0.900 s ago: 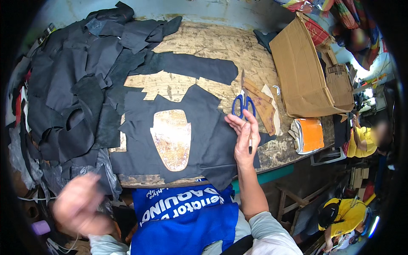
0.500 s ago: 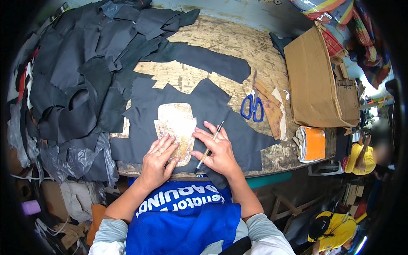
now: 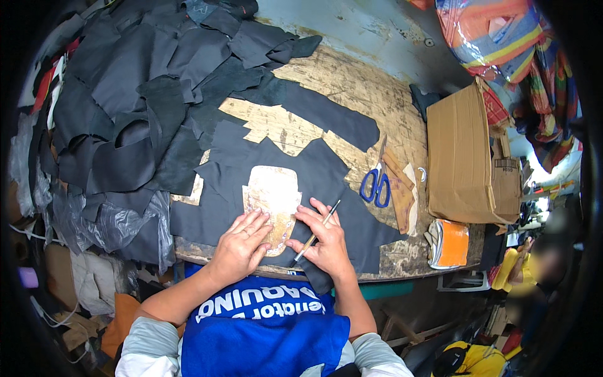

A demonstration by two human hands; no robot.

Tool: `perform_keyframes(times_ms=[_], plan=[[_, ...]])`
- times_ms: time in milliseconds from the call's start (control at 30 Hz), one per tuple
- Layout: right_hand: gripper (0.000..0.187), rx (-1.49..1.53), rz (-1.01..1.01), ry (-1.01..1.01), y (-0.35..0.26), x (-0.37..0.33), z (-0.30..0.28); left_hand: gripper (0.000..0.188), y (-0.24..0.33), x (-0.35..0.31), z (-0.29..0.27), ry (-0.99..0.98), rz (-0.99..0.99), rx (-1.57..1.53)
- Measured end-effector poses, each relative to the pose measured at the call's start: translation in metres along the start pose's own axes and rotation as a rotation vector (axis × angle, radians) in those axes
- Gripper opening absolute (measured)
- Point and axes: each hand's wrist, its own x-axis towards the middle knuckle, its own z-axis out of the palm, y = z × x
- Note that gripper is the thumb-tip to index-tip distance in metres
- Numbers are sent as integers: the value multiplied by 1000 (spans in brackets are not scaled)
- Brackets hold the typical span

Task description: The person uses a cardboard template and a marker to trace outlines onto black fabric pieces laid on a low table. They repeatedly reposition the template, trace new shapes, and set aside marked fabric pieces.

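Note:
A worn, pale template (image 3: pixel 274 182), rounded at both ends with a step in its sides, lies on a jagged black leather piece (image 3: pixel 198 223). My left hand (image 3: pixel 235 250) rests on the template's lower left part, fingers stretched out and thumb near its bottom edge. At the template's right side, my right hand (image 3: pixel 325 246) has a slim pen (image 3: pixel 335 207) held slanting between thumb and fingers. Its fingertips are at the template's edge. To the right of the leather lie blue-handled scissors (image 3: pixel 375 188), beside brown pattern pieces (image 3: pixel 402 200).
Black leather pieces (image 3: pixel 113 132) are heaped on the left, with clear plastic (image 3: pixel 141 223) below them. A cardboard box (image 3: pixel 458 160) and an orange-covered bundle (image 3: pixel 453 244) stand along the right. Another leather strip (image 3: pixel 336 113) lies farther back. People in yellow are at lower right.
The whole view has shifted and tilted, so the table sits a little lower. Both hands stay at the template, the pen still in my right hand.

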Motion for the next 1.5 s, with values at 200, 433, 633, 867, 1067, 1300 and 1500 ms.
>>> perform_keyframes(times_ms=[200, 433, 633, 867, 1067, 1300, 1500], plan=[[45, 754, 194, 358, -9, 9, -7, 34, 8, 0, 1, -69, -24, 97], [19, 895, 364, 160, -24, 39, -14, 46, 23, -5, 19, -110, -24, 254], [10, 843, 219, -68, -38, 51, 20, 48, 34, -4, 27, -146, -39, 452], [14, 456, -45, -503, -45, 72, 15, 35, 53, 17, 19, -631, -77, 433], [15, 290, -70, -439, -50, 86, 20, 31, 50, 16, 20, -542, -18, 549], [16, 268, -71, -51, -50, 110, 41, 34, 40, 20, 18, -260, -100, 384], [8, 319, -45, -9, -48, 111, 49, 33, 28, 27, 8, -207, -40, 323]])
